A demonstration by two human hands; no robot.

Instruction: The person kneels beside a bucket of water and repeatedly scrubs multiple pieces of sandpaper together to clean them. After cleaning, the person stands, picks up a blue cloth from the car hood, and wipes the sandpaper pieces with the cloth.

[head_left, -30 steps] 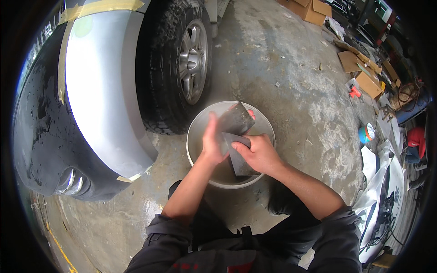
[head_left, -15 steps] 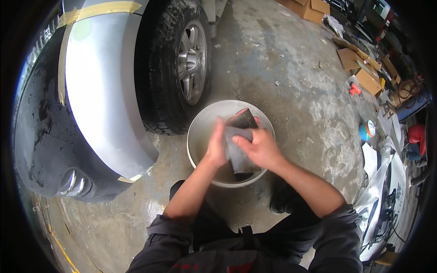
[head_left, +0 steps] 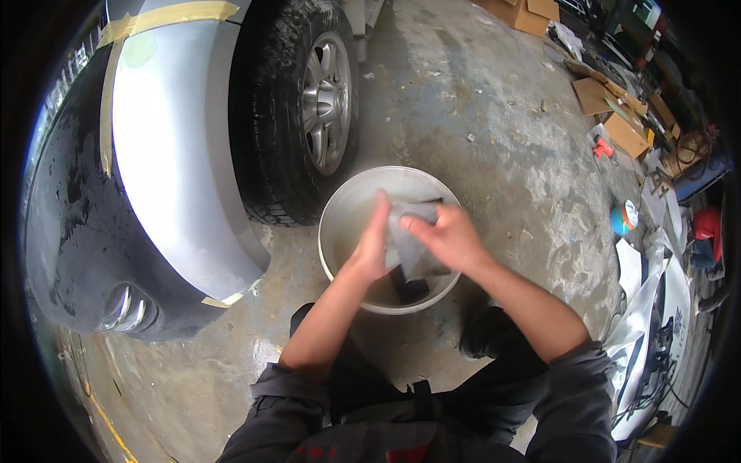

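Both my hands are over a white bucket standing on the floor between my feet. My right hand grips a limp grey sheet of sandpaper, its thumb on top. Against the sheet's other side lies my left hand, thumb up and slightly blurred; its fingers are hidden behind the sheet, and it seems closed on it too. Below the sheet shows a dark, flat strip; whether it is part of the sheet or a separate piece, I cannot tell. Cloudy liquid appears to sit in the bucket.
Close on the left is a car's front corner, with a silver-grey fender, masking tape, a dark bumper and a wheel. To the right lie cardboard boxes, a blue can and white sheeting.
The sandpaper has shifted in my hands; its lower edge is higher and the dark piece at its top is mostly covered. My right hand has moved slightly right.
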